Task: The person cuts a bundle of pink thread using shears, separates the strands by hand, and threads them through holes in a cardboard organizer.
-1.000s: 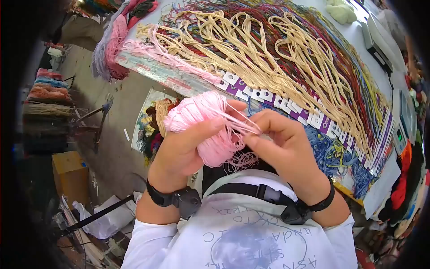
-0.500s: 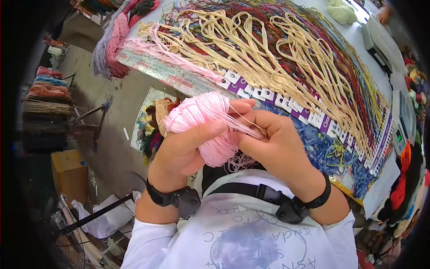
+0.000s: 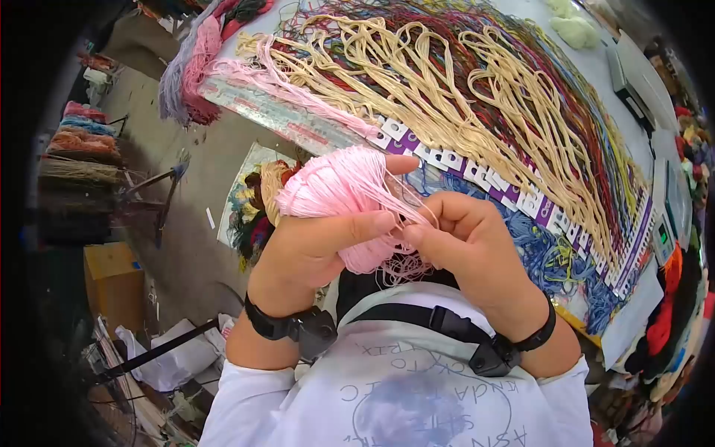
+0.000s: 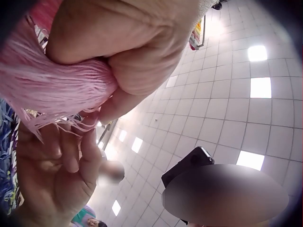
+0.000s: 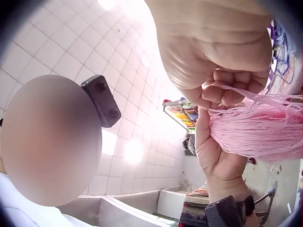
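A bundle of pink yarn (image 3: pixel 335 186) is gripped by my left hand (image 3: pixel 316 242), its thumb lying across the strands. My right hand (image 3: pixel 477 249) pinches several strands drawn from the bundle's right side between thumb and curled fingers. Loose loops dangle under the bundle. In the left wrist view the pink yarn (image 4: pixel 61 90) fills the space under my left hand (image 4: pixel 128 42), with the right hand (image 4: pixel 57 175) below it. In the right wrist view my right hand (image 5: pixel 218 47) holds strands above the yarn (image 5: pixel 260 127), and my left hand (image 5: pixel 220 161) supports it from below.
Cream skeins (image 3: pixel 417 89) and many coloured threads lie over the table beyond the hands, with white and purple cards (image 3: pixel 477 175) along their near ends. Blue tangled yarn (image 3: pixel 529 246) is at the table's near edge. A cardboard box (image 3: pixel 115 287) stands on the floor at left.
My right hand has shifted slightly as it pinches the strands, and the left thumb has moved a little right. The view has tilted slightly.
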